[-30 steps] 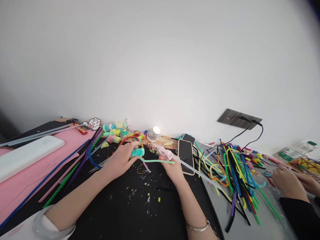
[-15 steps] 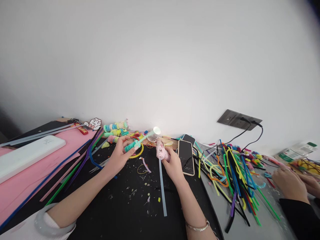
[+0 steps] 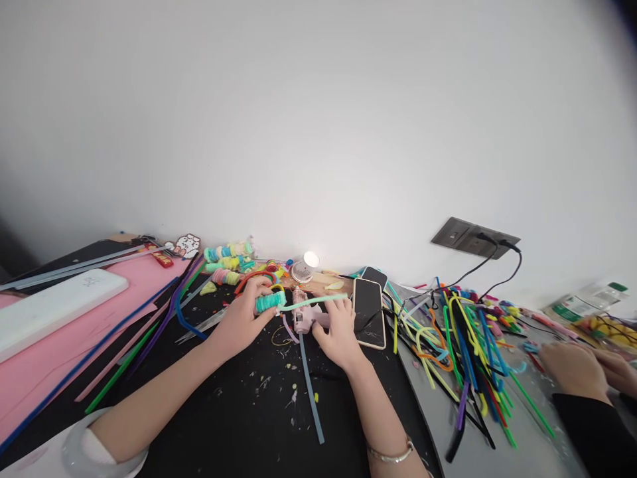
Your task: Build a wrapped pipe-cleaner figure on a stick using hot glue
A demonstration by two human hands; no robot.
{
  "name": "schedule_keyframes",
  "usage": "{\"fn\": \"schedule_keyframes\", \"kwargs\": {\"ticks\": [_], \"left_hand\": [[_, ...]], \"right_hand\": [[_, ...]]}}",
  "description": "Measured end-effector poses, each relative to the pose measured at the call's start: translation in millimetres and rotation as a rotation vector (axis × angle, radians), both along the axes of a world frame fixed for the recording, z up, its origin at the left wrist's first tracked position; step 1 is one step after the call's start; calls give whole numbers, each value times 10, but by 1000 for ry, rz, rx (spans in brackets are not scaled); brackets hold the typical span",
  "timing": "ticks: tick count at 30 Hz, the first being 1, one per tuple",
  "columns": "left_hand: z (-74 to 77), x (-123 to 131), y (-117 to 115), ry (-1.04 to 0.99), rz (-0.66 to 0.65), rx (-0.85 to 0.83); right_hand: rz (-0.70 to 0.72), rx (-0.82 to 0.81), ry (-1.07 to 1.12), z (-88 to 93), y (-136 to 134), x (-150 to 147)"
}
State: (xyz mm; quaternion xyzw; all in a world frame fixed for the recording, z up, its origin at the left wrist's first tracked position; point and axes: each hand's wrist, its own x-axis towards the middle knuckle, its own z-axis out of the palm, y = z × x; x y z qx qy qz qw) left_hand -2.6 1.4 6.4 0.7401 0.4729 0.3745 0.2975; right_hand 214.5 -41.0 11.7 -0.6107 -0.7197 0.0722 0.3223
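Observation:
My left hand (image 3: 243,317) is closed around a teal coil of pipe cleaner (image 3: 269,302) just above the black mat (image 3: 239,411). A loose mint-green tail (image 3: 318,300) runs from the coil to the right. My right hand (image 3: 338,332) grips a pink hot glue gun (image 3: 304,317) low over the mat, close beside the coil. A long clear glue stick (image 3: 311,392) trails from the gun's back toward me.
Two phones (image 3: 369,302) lie right of my right hand. A big heap of coloured pipe cleaners (image 3: 468,345) covers the grey board. Another person's hands (image 3: 577,368) work at the far right. Finished coils (image 3: 229,253), a small lit lamp (image 3: 306,265), pink sheets and a white case (image 3: 50,309) are left.
My right hand has lowered the glue gun to the mat beside the coil. My left hand brought the teal coil down and right, its green tail now stretching across to the right hand.

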Motion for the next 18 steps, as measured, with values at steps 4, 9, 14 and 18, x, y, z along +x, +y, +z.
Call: {"fn": "schedule_keyframes", "kwargs": {"ticks": [4, 9, 14, 18], "left_hand": [[24, 11, -65, 140, -113, 84], [55, 33, -115, 232, -232, 166], [81, 33, -130, 245, -315, 161], [81, 41, -135, 253, -354, 134]], "right_hand": [[182, 7, 384, 19, -5, -66], [255, -114, 653, 6, 17, -124], [234, -91, 719, 17, 24, -120], [231, -85, 717, -17, 36, -109]]}}
